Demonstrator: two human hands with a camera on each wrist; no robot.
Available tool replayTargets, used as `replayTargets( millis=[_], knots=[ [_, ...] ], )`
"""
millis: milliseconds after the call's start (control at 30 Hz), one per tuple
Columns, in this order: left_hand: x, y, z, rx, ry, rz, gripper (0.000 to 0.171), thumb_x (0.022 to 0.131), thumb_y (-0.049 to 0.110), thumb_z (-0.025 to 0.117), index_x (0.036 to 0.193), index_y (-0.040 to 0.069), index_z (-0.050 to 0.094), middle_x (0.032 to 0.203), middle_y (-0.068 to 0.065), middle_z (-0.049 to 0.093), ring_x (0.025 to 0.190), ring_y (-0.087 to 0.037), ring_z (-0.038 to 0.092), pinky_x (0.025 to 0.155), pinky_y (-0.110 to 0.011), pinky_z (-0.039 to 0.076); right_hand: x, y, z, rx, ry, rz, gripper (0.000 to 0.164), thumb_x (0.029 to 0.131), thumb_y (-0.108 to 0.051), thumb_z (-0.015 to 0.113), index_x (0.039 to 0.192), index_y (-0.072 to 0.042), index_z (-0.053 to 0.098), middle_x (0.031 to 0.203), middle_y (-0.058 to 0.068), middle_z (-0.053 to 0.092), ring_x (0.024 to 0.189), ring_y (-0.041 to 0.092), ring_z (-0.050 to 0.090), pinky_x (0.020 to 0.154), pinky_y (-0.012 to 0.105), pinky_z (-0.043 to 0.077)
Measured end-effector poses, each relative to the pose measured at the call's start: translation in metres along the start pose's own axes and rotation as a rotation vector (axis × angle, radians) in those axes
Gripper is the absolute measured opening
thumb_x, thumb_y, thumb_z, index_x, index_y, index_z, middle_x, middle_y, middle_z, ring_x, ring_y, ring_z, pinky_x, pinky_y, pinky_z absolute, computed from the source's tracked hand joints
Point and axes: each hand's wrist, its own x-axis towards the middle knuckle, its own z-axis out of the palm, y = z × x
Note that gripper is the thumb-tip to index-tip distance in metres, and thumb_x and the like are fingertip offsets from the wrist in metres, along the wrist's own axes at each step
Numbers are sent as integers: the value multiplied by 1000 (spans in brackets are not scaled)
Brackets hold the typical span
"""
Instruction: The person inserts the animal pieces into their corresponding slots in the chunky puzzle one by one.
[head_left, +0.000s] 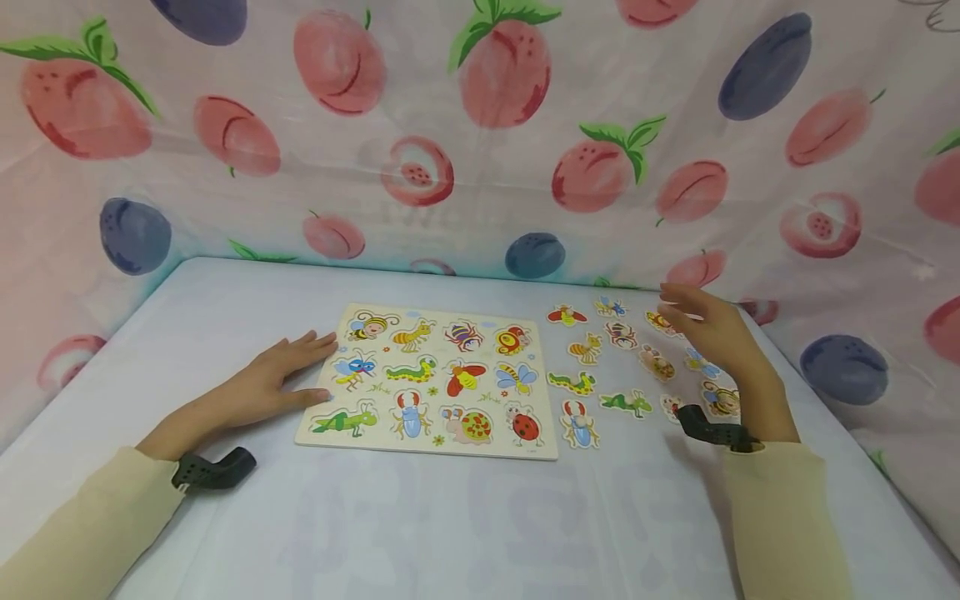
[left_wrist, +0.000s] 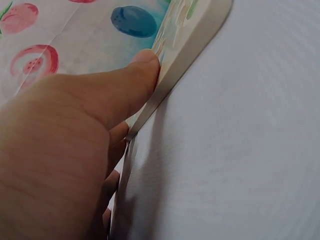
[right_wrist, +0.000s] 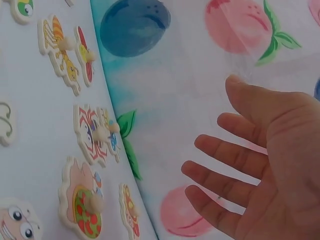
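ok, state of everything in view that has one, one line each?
Bug puzzle board: flat on table, recesses unfilled
Twelve knobbed bug pieces: loose, picture-side up
Left hand: fingers extended, touching board's left edge
Right hand: raised, holding nothing
Wrist cameras: worn
Fruit-print cloth: hanging

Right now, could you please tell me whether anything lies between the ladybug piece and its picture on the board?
Yes: the grasshopper piece and the blue beetle piece lie on the table, roughly in line between the ladybug piece and the board.
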Motion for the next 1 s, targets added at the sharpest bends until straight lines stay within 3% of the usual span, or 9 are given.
replayTargets(
  millis=[300, 533, 800, 1000],
  knots=[
    [0, -3, -1, 5, -4, -20, 77, 87, 41, 67, 146, 2, 37, 153, -15, 30, 142, -38, 15, 114, -55, 6, -4, 18, -5, -14, 12, 42, 66, 94, -53, 51, 142, -8, 44, 134, 19, 52, 125, 42, 44, 94, 65, 38],
    [-2, -4, 1, -1, -7, -43, 78, 87, 41, 68, 147, 3, 36, 153, -15, 30, 142, -38, 14, 113, -56, 6, -9, 24, -9, -16, 5, 38, 58, 97, -46, 52, 136, -3, 50, 131, 22, 54, 123, 45, 45, 93, 66, 38],
    [0, -2, 2, -2, 4, -26, 77, 86, 40, 69, 145, 2, 39, 152, -14, 33, 142, -38, 16, 113, -57, 7, -23, 28, -23, -100, -1, 23, 56, 97, -47, 51, 132, -3, 52, 128, 24, 55, 118, 46, 49, 90, 68, 38],
    [0, -2, 2, 5, 2, -45, 77, 86, 41, 69, 146, 3, 38, 152, -15, 32, 142, -39, 16, 113, -57, 7, -35, 37, -29, -173, -70, 0, 51, 97, -41, 54, 130, -2, 54, 119, 26, 60, 111, 47, 53, 84, 66, 43]
  ],
)
